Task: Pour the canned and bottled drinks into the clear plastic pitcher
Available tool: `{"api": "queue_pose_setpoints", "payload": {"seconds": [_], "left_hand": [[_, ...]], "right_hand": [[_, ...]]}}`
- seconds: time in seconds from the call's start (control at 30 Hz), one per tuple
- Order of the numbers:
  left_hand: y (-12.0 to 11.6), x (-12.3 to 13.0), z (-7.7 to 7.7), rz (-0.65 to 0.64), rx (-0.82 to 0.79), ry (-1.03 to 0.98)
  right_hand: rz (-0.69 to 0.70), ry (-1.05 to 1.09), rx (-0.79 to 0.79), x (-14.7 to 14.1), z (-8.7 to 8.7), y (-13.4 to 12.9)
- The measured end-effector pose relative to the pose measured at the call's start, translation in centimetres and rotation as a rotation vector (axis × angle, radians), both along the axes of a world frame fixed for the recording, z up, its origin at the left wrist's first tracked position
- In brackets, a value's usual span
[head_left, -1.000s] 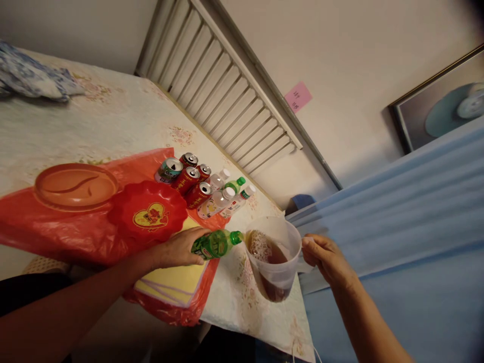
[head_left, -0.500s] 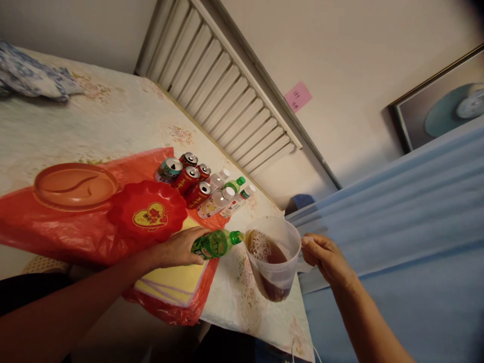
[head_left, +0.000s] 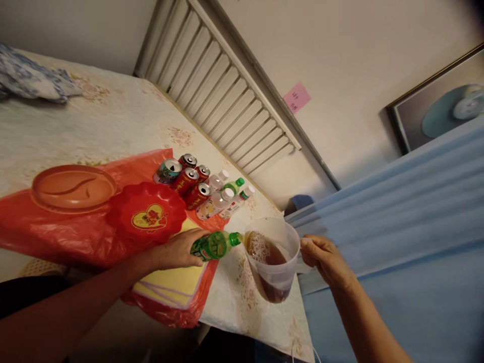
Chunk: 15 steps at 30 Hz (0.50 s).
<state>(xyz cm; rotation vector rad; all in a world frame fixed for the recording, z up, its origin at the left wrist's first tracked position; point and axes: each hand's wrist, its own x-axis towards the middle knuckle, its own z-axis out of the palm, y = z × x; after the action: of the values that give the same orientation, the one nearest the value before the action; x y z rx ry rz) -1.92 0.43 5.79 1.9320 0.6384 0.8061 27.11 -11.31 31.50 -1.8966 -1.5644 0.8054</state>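
From where I stand, the table (head_left: pixel 124 113) wears a flowered cover, and near its front edge yellow sheets (head_left: pixel 176 280) lie stacked on a spread of red plastic (head_left: pixel 56 229). Above them the left hand (head_left: pixel 179 250) has its fingers wrapped round a green bottle (head_left: pixel 214 245), tipped on its side with the uncapped mouth at the rim of a clear jug (head_left: pixel 291 247). Whether a stream is running, I cannot tell. The jug is by the table's right edge, with brown liquid (head_left: pixel 278 256) and froth in it; I can't tell whether its base touches the cover. The right hand (head_left: pixel 323 254) grips the jug's handle, thumb on top, out past that edge, in front of a blue curtain (head_left: pixel 397 217).

Farther in, a scalloped red dish (head_left: pixel 126 201) with a heart design partly covers the sheets, and an orange oval plate (head_left: pixel 73 186) lies just beside it, on the plastic. Next come five cans (head_left: pixel 196 196) bunched with four capped bottles (head_left: pixel 214 205), towards the back edge. A blue-and-white cloth (head_left: pixel 34 78) lies well apart, to the left. Along the back edge runs a slatted white rail (head_left: pixel 229 88), with a pink note (head_left: pixel 297 97) above it and a framed picture (head_left: pixel 442 113) on the wall.
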Motion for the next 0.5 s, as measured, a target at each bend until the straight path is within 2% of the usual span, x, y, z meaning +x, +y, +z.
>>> {"api": "queue_pose_setpoints", "payload": {"seconds": [0.27, 0.37, 0.5], "left_hand": [[-0.1, -0.1, 0.0, 0.003, -0.026, -0.010], [-0.1, -0.1, -0.1, 0.007, -0.028, -0.011], [-0.4, -0.4, 0.5, -0.007, -0.041, -0.044]], "right_hand": [[-0.050, 0.118, 0.024, -0.6, -1.3, -0.3], [-0.061, 0.159, 0.065, -0.8, -2.2, -0.5], [-0.085, 0.218, 0.144, -0.5, -3.4, -0.6]]}}
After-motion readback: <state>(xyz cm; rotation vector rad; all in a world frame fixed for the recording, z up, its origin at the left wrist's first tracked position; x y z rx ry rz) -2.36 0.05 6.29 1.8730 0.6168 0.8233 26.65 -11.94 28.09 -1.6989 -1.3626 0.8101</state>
